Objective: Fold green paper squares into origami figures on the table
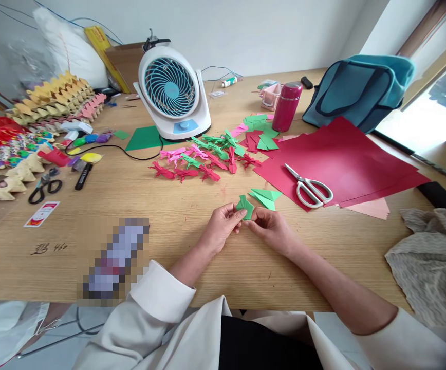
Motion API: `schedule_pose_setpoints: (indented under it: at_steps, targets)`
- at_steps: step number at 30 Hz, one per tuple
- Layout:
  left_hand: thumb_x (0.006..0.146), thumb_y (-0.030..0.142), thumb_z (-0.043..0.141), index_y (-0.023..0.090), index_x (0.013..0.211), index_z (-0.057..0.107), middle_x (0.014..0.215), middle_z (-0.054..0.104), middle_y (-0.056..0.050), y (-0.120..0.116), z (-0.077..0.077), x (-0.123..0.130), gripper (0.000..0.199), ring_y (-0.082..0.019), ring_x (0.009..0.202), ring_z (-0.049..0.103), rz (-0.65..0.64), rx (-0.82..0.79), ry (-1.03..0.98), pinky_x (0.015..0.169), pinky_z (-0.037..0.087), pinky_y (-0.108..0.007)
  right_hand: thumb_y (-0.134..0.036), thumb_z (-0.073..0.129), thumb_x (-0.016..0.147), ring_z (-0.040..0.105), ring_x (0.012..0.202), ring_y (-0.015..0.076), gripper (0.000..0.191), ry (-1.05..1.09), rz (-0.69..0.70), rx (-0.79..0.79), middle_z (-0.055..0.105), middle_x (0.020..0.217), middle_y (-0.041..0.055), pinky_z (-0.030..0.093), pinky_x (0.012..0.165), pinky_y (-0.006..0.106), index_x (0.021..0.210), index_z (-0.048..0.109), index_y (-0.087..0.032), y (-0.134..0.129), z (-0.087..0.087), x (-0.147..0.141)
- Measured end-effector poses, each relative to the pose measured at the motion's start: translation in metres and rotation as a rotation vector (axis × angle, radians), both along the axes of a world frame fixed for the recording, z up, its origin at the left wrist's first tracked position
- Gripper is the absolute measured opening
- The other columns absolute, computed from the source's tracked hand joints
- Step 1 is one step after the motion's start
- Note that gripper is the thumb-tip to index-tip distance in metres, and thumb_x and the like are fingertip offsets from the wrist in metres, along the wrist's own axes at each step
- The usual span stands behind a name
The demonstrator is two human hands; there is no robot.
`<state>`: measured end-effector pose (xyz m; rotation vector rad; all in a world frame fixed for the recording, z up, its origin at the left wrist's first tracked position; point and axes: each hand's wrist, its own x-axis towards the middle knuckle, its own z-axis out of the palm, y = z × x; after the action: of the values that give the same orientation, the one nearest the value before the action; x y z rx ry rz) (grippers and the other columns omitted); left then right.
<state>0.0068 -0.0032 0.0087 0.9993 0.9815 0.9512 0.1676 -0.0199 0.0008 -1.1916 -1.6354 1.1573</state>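
Observation:
A small green folded paper piece (245, 206) is held between my two hands above the front middle of the table. My left hand (225, 222) pinches its left and lower side, thumb on top. The fingertips of my right hand (272, 228) are closed on its lower right edge. Just beyond my right hand lies another green folded paper (266, 197), flat and pointed. White-handled scissors (311, 187) rest to the right on large red paper sheets (346, 159). Behind my hands sit several folded paper figures (207, 156) in red, pink and green.
A white fan (172, 87) stands at the back, its black cord trailing left. A magenta bottle (287, 107) and a teal bag (357, 92) are at back right. Dark-handled scissors (45, 186) and a blurred-out phone-like object (117, 257) lie left. A crumpled cloth (431, 262) is at right.

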Motion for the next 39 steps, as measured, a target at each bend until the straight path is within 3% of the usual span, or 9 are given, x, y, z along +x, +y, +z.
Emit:
schedule_pose_setpoints:
  at_steps: [7,10,13,18,21,26,30,33,39]
  targets:
    - [0.063,0.04,0.088,0.013,0.075,0.059,0.061,0.051,0.006,0.0,0.01,-0.003,0.042,-0.001,0.048,0.042,-0.045,-0.138,-0.211,0.043,0.032,-0.013,-0.061,0.059,0.087,0.043,0.062,0.0127,0.046,0.082,0.022,-0.061,0.053,0.067,-0.0003,0.036,0.059,0.028,0.071,0.059,-0.018,0.0,0.003,0.005]
    - [0.06,0.034,0.091,0.012,0.076,0.06,0.063,0.051,0.006,0.0,0.013,-0.005,0.041,0.001,0.046,0.038,-0.105,-0.248,-0.318,0.043,0.033,-0.012,-0.059,0.061,0.087,0.054,0.075,0.0155,0.04,0.219,-0.034,-0.081,0.061,0.083,0.0024,0.043,0.069,0.029,0.089,0.063,-0.019,0.002,0.008,0.008]
    - [0.059,0.033,0.092,0.01,0.081,0.064,0.068,0.055,0.004,0.0,0.014,-0.005,0.043,0.003,0.045,0.036,-0.21,-0.368,-0.364,0.042,0.032,-0.01,-0.056,0.067,0.083,0.058,0.083,0.0172,0.041,0.333,0.023,-0.139,0.063,0.092,0.0032,0.047,0.078,0.032,0.102,0.064,-0.021,0.004,0.01,0.008]
    - [0.06,0.039,0.092,0.011,0.083,0.064,0.07,0.059,0.002,-0.002,0.012,-0.003,0.045,0.003,0.045,0.036,-0.318,-0.422,-0.357,0.041,0.032,-0.008,-0.054,0.077,0.076,0.057,0.071,0.0138,0.037,0.442,0.045,-0.193,0.06,0.082,0.0001,0.048,0.074,0.032,0.085,0.061,-0.021,0.006,0.006,0.005]
    - [0.064,0.052,0.086,0.013,0.09,0.064,0.077,0.064,-0.002,-0.002,0.007,-0.003,0.052,-0.002,0.05,0.046,-0.287,-0.305,-0.241,0.043,0.039,-0.011,-0.053,0.079,0.073,0.054,0.065,0.0125,0.039,0.47,-0.04,-0.195,0.059,0.072,-0.0024,0.047,0.069,0.029,0.078,0.057,-0.021,0.007,0.004,0.005]
    - [0.083,0.06,0.064,0.015,0.091,0.062,0.075,0.059,-0.001,0.001,-0.001,-0.005,0.046,-0.008,0.058,0.052,-0.103,0.066,0.044,0.044,0.044,-0.015,-0.054,0.078,0.074,0.052,0.063,0.0127,0.04,0.42,-0.112,-0.139,0.058,0.066,-0.0023,0.044,0.062,0.027,0.074,0.054,-0.022,0.01,0.002,0.006]
    - [0.083,0.044,0.069,0.017,0.103,0.06,0.085,0.06,-0.001,0.002,-0.005,-0.004,0.034,-0.009,0.068,0.056,-0.011,0.32,0.25,0.051,0.046,-0.016,-0.055,0.076,0.074,0.046,0.058,0.0115,0.041,0.362,-0.14,-0.112,0.053,0.063,-0.0034,0.038,0.054,0.026,0.074,0.053,-0.022,0.013,-0.003,0.007]
    - [0.077,0.027,0.075,0.019,0.113,0.059,0.092,0.064,-0.002,0.0,-0.006,-0.003,0.041,-0.009,0.073,0.06,0.032,0.498,0.428,0.057,0.047,-0.016,-0.057,0.077,0.072,0.044,0.059,0.011,0.043,0.363,-0.133,-0.112,0.052,0.064,-0.0037,0.034,0.054,0.026,0.073,0.053,-0.021,0.013,-0.005,0.007]
    - [0.085,0.018,0.061,0.02,0.113,0.061,0.085,0.062,-0.001,-0.002,-0.004,-0.003,0.028,-0.01,0.072,0.06,0.042,0.554,0.461,0.052,0.045,-0.015,-0.055,0.076,0.075,0.045,0.061,0.0112,0.04,0.353,-0.101,-0.121,0.053,0.069,-0.0033,0.038,0.057,0.027,0.077,0.054,-0.022,0.013,-0.004,0.008]
